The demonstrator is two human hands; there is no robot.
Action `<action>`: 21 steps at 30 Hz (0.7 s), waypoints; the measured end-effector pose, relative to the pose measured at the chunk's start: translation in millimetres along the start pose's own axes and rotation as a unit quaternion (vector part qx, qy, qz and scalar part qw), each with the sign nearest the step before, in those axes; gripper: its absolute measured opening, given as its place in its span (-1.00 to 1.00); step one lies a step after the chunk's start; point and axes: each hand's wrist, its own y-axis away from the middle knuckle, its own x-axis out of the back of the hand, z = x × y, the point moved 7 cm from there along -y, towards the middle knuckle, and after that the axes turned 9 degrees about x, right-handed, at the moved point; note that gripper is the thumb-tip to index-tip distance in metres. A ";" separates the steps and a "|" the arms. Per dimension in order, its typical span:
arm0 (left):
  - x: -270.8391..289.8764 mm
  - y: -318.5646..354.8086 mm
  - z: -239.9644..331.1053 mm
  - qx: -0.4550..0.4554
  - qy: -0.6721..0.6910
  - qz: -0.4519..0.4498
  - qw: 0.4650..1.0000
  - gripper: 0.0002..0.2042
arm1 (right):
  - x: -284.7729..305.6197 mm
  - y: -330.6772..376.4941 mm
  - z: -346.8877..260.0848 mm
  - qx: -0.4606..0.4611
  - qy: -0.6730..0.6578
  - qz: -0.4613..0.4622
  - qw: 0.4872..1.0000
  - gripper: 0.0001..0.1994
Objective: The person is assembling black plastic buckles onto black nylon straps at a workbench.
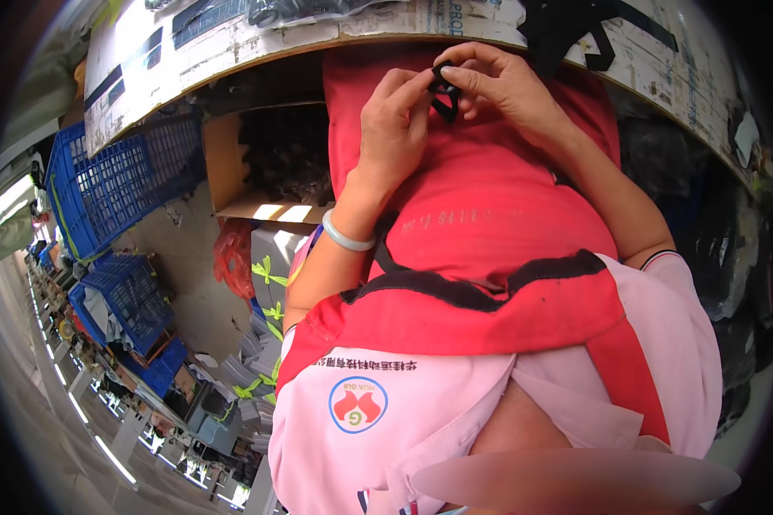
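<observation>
In the head view, two bare hands hold one small black strap piece (447, 110) between them: the left hand (395, 124) has its fingertips drawn narrow at the strap's left side, and the right hand (508, 90) pinches its top between thumb and forefinger. Fingers hide part of the strap, so its full shape is unclear. One pale bangle (347, 236) circles the left wrist. Beyond the right hand lies black fabric (567, 33), its pieces uncountable and cut off above. Left of the left hand stand one cardboard box (224, 163), its dark contents indistinct, and two blue plastic crates (90, 202).
</observation>
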 end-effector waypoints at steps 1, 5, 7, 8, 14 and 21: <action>-2.9 -1.6 -4.0 0.062 0.106 -0.024 0.992 -0.78 | 1.0 0.4 -0.3 0.002 0.022 -0.002 1.000 -0.69; -16.0 10.3 -42.8 0.340 0.418 -0.112 0.835 -0.78 | -0.1 0.8 10.2 -0.015 0.004 -0.013 1.000 -0.75; -22.0 9.7 -37.1 0.336 0.401 -0.111 0.845 -0.78 | 8.1 -2.3 9.5 0.104 0.072 0.008 0.992 -0.76; -23.6 8.2 -35.1 0.340 0.409 -0.087 0.842 -0.78 | 11.9 1.3 -1.7 0.223 0.138 0.028 0.965 -0.76; -11.8 -4.7 -6.8 0.244 0.403 -0.047 0.881 -0.76 | -2.4 17.1 -49.6 0.304 0.131 -0.014 0.943 -0.84; -14.0 -0.8 -17.3 0.244 0.367 -0.024 0.897 -0.77 | 1.4 20.6 -52.1 0.198 0.104 0.052 0.973 -0.88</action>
